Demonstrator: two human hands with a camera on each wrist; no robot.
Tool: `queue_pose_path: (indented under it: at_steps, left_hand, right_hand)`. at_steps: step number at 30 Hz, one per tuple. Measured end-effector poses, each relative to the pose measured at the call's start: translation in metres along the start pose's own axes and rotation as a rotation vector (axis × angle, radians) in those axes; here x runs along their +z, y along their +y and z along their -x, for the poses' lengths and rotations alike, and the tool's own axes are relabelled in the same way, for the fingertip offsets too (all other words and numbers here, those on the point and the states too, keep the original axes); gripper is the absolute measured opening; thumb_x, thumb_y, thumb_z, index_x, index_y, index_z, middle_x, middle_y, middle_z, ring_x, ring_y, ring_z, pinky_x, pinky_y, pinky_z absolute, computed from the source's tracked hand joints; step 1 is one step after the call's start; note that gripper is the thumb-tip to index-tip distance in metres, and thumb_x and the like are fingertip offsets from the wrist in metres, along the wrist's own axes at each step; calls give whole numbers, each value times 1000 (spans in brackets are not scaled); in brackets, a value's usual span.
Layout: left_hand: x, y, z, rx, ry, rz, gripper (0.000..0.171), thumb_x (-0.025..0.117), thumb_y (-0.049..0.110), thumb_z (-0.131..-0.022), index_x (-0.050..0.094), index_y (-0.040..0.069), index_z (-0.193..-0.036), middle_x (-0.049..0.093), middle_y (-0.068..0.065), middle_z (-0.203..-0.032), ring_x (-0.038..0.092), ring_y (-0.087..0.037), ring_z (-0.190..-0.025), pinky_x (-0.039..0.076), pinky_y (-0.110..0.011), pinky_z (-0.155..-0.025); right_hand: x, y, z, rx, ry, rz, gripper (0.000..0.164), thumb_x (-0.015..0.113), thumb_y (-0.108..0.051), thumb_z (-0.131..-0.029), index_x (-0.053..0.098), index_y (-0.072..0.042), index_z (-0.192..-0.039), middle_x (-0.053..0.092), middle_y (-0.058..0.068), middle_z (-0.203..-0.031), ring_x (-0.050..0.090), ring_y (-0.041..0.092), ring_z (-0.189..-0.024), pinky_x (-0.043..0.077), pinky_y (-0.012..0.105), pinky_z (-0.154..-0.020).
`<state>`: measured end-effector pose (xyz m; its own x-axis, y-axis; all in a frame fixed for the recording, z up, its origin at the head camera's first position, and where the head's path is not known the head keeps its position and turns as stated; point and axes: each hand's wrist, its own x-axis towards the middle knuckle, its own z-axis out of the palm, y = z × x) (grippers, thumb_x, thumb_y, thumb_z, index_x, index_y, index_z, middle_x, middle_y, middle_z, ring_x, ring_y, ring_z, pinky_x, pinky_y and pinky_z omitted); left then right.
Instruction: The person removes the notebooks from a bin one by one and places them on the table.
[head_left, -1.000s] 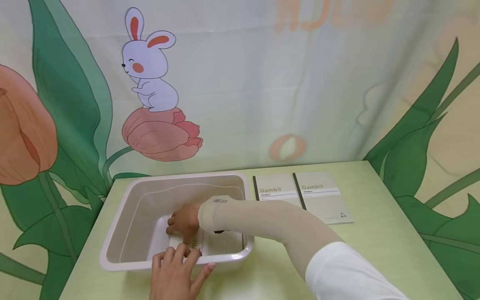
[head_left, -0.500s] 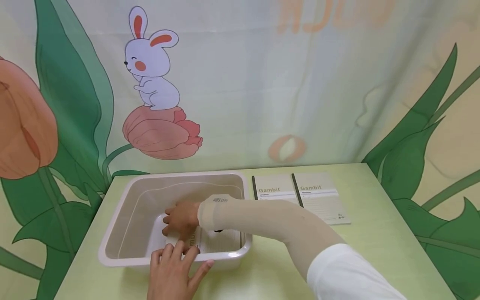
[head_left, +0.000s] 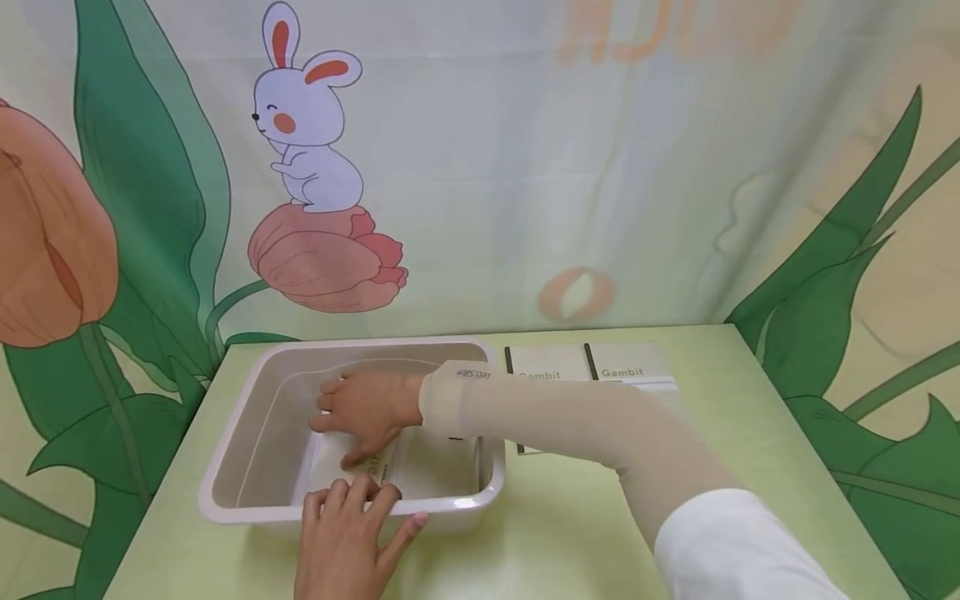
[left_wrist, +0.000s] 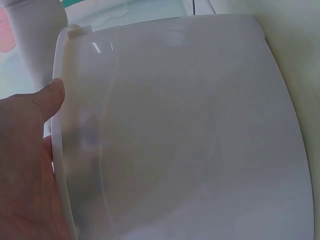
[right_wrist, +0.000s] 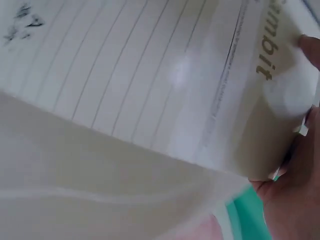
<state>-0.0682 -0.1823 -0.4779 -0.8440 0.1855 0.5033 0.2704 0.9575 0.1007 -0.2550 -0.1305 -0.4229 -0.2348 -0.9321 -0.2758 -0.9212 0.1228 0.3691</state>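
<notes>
A pale plastic tub (head_left: 258,514) stands on the table, its front rim held by my left hand (head_left: 341,533). The left wrist view shows the thumb (left_wrist: 50,97) against the tub's outer wall, with the other fingers over the rim. Inside the tub is a Gambit notebook (head_left: 438,467) with a lined cover. My right hand (head_left: 367,407) reaches in and grips the notebook at its titled end. In the right wrist view this notebook (right_wrist: 150,85) is tilted, thumb on the cover and fingers under the edge. My right forearm crosses the tub's right rim.
Two more Gambit notebooks, one on the left (head_left: 551,364) and one on the right (head_left: 626,361), lie side by side on the green table (head_left: 570,533), partly hidden by my right sleeve (head_left: 562,417). A printed curtain (head_left: 480,183) hangs behind the table.
My right hand has moved back and slightly up inside the tub, and more of the notebook's titled end shows. The left hand stays on the rim.
</notes>
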Motion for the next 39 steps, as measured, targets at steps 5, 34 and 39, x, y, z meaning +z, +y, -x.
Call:
queue_pose_path:
  at_steps: [5, 34, 39]
  left_hand:
    - [0, 2, -2, -5, -6, 7, 39, 64, 61, -84, 62, 22, -90, 54, 1, -88, 51, -24, -85, 35, -45, -81]
    - [-3, 5, 0, -49, -81, 1, 39, 68, 59, -82, 61, 21, -91, 50, 2, -85, 49, -22, -83, 34, -42, -80]
    - [-2, 3, 2, -12, -13, 1, 41, 65, 60, -83, 61, 20, -90, 50, 2, -84, 48, -21, -80, 34, -41, -79]
  right_hand:
    - [-28, 12, 21, 82, 110, -46, 66, 44, -71, -90, 42, -27, -141, 56, -7, -130, 47, 11, -120, 40, 30, -99]
    - [-76, 52, 112, 497, 846, -61, 54, 52, -68, -90, 56, -16, -107, 52, 0, -103, 47, 17, -98, 37, 31, -82]
    - [-84, 57, 134, 537, 906, -45, 52, 56, -64, -90, 54, -14, -102, 51, 1, -98, 44, 19, -90, 36, 31, -80]
